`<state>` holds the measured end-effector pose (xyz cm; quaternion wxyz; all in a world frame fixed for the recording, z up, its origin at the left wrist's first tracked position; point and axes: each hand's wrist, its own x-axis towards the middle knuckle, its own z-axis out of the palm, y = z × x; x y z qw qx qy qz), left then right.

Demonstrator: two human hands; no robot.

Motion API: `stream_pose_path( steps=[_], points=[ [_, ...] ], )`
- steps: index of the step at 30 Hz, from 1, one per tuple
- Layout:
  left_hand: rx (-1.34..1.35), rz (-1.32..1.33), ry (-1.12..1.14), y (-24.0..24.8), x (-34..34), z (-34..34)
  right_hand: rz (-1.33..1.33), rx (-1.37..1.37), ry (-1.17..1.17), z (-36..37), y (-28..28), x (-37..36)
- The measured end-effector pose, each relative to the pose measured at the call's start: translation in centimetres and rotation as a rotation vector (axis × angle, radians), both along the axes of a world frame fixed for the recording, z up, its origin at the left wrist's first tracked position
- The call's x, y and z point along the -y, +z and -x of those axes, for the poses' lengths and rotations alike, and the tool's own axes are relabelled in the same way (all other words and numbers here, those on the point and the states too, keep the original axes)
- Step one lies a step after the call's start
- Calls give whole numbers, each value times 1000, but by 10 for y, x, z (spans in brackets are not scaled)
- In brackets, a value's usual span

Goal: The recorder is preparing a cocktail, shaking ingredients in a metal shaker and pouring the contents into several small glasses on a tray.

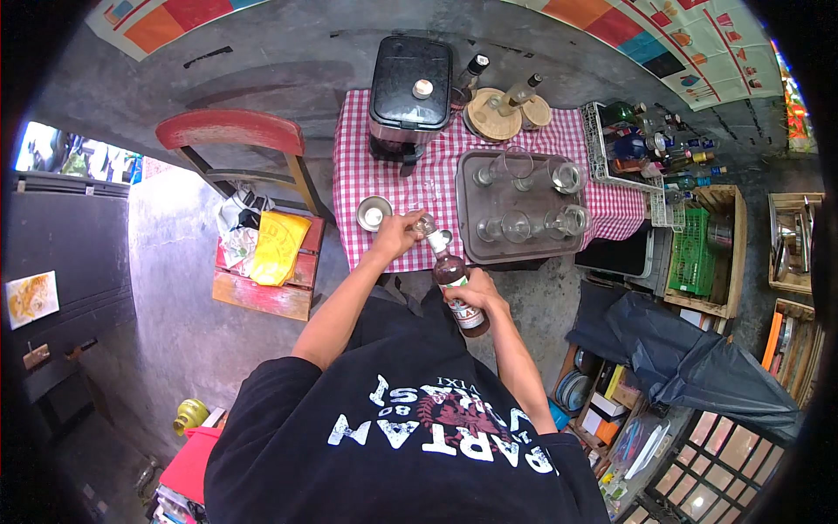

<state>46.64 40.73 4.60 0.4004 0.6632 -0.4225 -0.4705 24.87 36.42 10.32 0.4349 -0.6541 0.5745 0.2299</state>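
Note:
My right hand (pixel 478 291) is wrapped round a labelled bottle (pixel 449 269) of dark reddish-brown liquid. The bottle is tilted, its pale neck pointing away from me over the table's front edge. At its mouth, my left hand (pixel 400 235) grips a small clear glass (pixel 425 224) between the fingers. Whether liquid is flowing is too small to tell. Left of that hand, a pale round cup (pixel 374 213) stands on the red checked tablecloth (pixel 353 157). To the right, a brown tray (pixel 532 248) carries several clear stemmed glasses (pixel 515 225), some lying on their sides.
A black appliance (pixel 410 83) stands at the table's back, beside bottles and a round wooden board (pixel 491 118). A white wire rack (pixel 621 166) of bottles borders the right side. A red wooden chair (pixel 262 293) with a yellow bag (pixel 279 247) stands left. Crates line the right.

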Motion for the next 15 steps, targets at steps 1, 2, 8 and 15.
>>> stream_pose_path(
  steps=[1, 2, 8, 15],
  points=[
    [-5, 21, 6, 3, 1, 0, -3, -2, 1, 0, 1, 1],
    [-5, 19, 3, 5, 1, 0, -6, -5, 2, 1, 1, 1],
    [8, 1, -4, 6, 1, 0, -20, 3, -1, 3, -5, 2],
    [51, -56, -23, 18, 3, -1, -29, 3, -7, 3, -4, 2]
  ],
)
